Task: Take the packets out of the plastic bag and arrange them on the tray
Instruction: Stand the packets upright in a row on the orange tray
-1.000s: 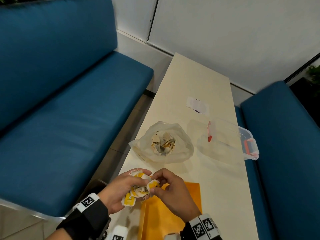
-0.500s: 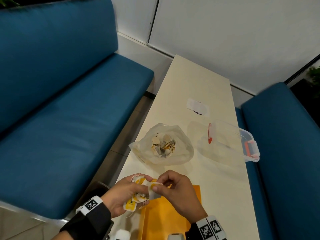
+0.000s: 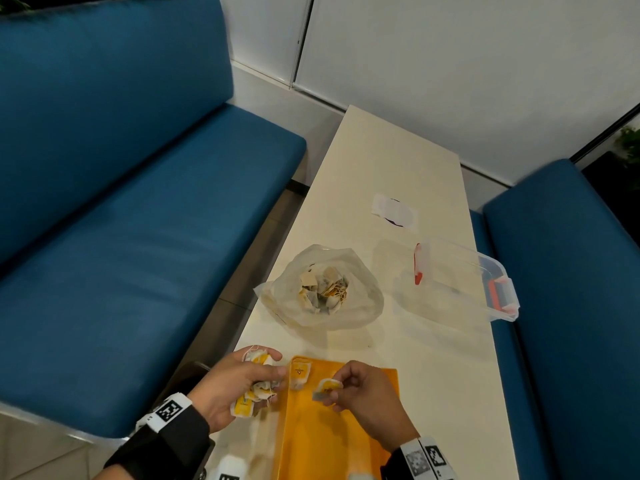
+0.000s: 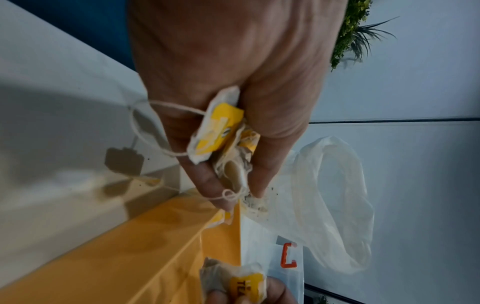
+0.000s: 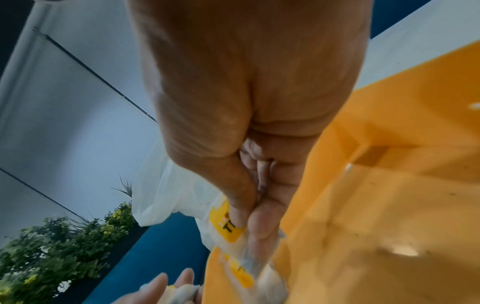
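My left hand [image 3: 242, 379] grips a bunch of tea-bag packets [image 3: 258, 389] with yellow tags and loose strings, just left of the orange tray [image 3: 332, 441]; the bunch [image 4: 223, 139] fills its curled fingers in the left wrist view. My right hand [image 3: 360, 393] pinches a single packet [image 3: 323, 389] between thumb and forefinger over the tray's near-left part; the right wrist view shows its yellow tag [image 5: 228, 224]. One packet [image 3: 299, 374] lies at the tray's far-left corner. The clear plastic bag [image 3: 360, 303] sits open farther up the table, several packets [image 3: 322, 289] inside.
A clear lidded box [image 3: 460, 282] with red clips lies at the table's right edge. A small white paper [image 3: 393, 211] lies beyond it. Blue sofas [image 3: 121, 237] flank the narrow cream table [image 3: 433, 375] on both sides.
My right hand pulled one packet away from the bunch in my left hand and carried it right, over the tray. One packet now lies at the tray's far-left corner.
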{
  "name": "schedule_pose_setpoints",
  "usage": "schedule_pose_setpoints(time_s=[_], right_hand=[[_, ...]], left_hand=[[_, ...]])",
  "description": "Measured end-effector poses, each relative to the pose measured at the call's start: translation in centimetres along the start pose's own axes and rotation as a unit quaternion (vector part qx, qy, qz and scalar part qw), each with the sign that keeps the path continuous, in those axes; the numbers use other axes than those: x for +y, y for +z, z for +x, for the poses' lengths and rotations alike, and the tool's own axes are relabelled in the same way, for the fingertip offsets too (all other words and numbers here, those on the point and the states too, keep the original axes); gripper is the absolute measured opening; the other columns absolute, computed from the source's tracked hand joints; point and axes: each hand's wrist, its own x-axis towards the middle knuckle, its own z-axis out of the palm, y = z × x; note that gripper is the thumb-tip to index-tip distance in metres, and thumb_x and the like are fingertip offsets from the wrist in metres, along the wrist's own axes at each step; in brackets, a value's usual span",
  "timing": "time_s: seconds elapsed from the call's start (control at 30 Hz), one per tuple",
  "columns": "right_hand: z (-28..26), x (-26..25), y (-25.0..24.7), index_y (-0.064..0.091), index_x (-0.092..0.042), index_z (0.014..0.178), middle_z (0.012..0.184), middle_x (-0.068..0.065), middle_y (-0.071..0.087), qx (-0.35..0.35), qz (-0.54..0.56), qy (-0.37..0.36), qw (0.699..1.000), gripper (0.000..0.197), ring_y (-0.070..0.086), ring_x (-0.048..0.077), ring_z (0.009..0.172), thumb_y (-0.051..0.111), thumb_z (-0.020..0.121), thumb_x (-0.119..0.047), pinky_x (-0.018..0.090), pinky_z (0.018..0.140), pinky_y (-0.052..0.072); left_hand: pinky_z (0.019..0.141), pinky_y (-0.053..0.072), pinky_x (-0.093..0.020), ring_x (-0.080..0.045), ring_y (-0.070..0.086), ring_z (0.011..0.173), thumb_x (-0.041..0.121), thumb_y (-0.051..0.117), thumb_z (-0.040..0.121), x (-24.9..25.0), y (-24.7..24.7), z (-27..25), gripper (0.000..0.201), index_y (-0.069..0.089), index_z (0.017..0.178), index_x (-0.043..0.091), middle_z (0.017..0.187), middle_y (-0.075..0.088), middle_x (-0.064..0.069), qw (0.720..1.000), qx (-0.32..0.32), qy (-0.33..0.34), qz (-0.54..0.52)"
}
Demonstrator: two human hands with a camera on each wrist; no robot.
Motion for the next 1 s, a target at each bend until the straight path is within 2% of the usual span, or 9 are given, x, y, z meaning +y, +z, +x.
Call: schedule_pose_setpoints(time_s=[0.1, 0.2, 0.37, 0.47, 0.6, 0.73, 0.8, 0.9, 1.0], right_hand=[[0.1, 1.0, 0.5, 0.059, -0.002, 0.085, 0.067, 0.014, 0.072, -0.025, -0.016, 0.027, 0.999, 0.013, 0.067, 0.017, 0.054, 0.065, 0.085, 0.009, 0.027, 0.051, 0.049], [0.6, 1.7, 1.2, 0.060, -0.007, 0.086, 0.065, 0.011, 0.071, -0.043, -0.045, 0.036, 0.997, 0.012, 0.064, 0.014, 0.050, 0.067, 0.087, 0.002, 0.023, 0.045, 0.044], [2.5, 2.6, 3.0, 0.060, -0.007, 0.084, 0.061, 0.006, 0.068, -0.031, -0.036, 0.050, 0.998, 0.013, 0.066, 0.013, 0.051, 0.069, 0.085, 0.002, 0.021, 0.043, 0.044], [3.3, 3.0, 3.8, 0.061, -0.004, 0.086, 0.061, 0.005, 0.069, -0.001, -0.025, 0.063, 0.998, 0.011, 0.066, 0.015, 0.051, 0.070, 0.085, 0.002, 0.023, 0.043, 0.046], [3.5, 2.9, 4.6, 0.061, -0.002, 0.086, 0.062, 0.009, 0.069, 0.047, -0.017, 0.063, 0.997, 0.010, 0.065, 0.015, 0.050, 0.070, 0.085, 0.001, 0.023, 0.045, 0.049], [3.4, 2.5, 5.1, 0.061, -0.011, 0.080, 0.065, 0.007, 0.069, 0.089, -0.041, 0.045, 0.994, 0.012, 0.064, 0.010, 0.050, 0.071, 0.086, -0.006, 0.021, 0.047, 0.049], [3.6, 2.6, 5.4, 0.063, -0.016, 0.078, 0.065, 0.005, 0.071, 0.106, -0.058, 0.042, 0.992, 0.013, 0.066, 0.011, 0.055, 0.074, 0.085, -0.012, 0.026, 0.052, 0.053], [3.7, 2.7, 5.7, 0.067, -0.021, 0.073, 0.070, 0.001, 0.073, 0.138, -0.097, 0.038, 0.985, 0.014, 0.070, 0.016, 0.070, 0.077, 0.081, -0.024, 0.034, 0.066, 0.061], [3.8, 2.7, 5.9, 0.066, -0.020, 0.066, 0.070, 0.000, 0.072, 0.163, -0.111, 0.037, 0.980, 0.019, 0.069, 0.015, 0.071, 0.079, 0.077, -0.028, 0.031, 0.066, 0.058]], left_hand=[[0.068, 0.059, -0.039, -0.033, 0.071, 0.078, -0.003, 0.085, 0.074, -0.7, 0.1, 0.4, 0.040, 0.070, 0.111, 0.001, 0.092, 0.072, -0.027, 1.000, 0.011, 0.004, 0.020], [0.075, 0.061, -0.043, -0.035, 0.072, 0.080, -0.004, 0.087, 0.071, -1.2, 0.5, 0.6, 0.039, 0.072, 0.106, 0.002, 0.093, 0.074, -0.026, 0.998, 0.026, 0.008, 0.048], [0.065, 0.060, -0.034, -0.030, 0.074, 0.086, -0.002, 0.091, 0.067, -1.7, 0.9, 0.8, 0.038, 0.075, 0.100, 0.007, 0.089, 0.078, -0.013, 0.989, 0.068, 0.039, 0.123], [0.066, 0.062, -0.034, -0.030, 0.073, 0.088, -0.001, 0.093, 0.062, -1.9, 1.1, 0.9, 0.039, 0.076, 0.095, 0.011, 0.087, 0.078, -0.010, 0.984, 0.085, 0.055, 0.149], [0.063, 0.059, -0.032, -0.026, 0.072, 0.083, -0.002, 0.093, 0.061, -2.0, 1.2, 0.7, 0.038, 0.077, 0.092, 0.012, 0.082, 0.078, -0.006, 0.980, 0.097, 0.061, 0.163], [0.059, 0.057, -0.027, -0.022, 0.072, 0.080, 0.001, 0.094, 0.062, -1.8, 1.3, 0.4, 0.038, 0.076, 0.093, 0.012, 0.081, 0.077, -0.004, 0.980, 0.096, 0.056, 0.168], [0.059, 0.057, -0.027, -0.022, 0.072, 0.081, 0.002, 0.094, 0.063, -1.8, 1.3, 0.3, 0.037, 0.076, 0.094, 0.012, 0.082, 0.077, -0.005, 0.980, 0.094, 0.052, 0.167], [0.060, 0.057, -0.028, -0.024, 0.072, 0.083, 0.003, 0.094, 0.063, -1.7, 1.3, 0.3, 0.037, 0.076, 0.094, 0.013, 0.084, 0.077, -0.006, 0.980, 0.095, 0.047, 0.168], [0.058, 0.057, -0.027, -0.022, 0.072, 0.080, 0.001, 0.093, 0.064, -1.7, 1.3, 0.2, 0.036, 0.076, 0.095, 0.011, 0.082, 0.077, -0.005, 0.980, 0.093, 0.046, 0.170]])
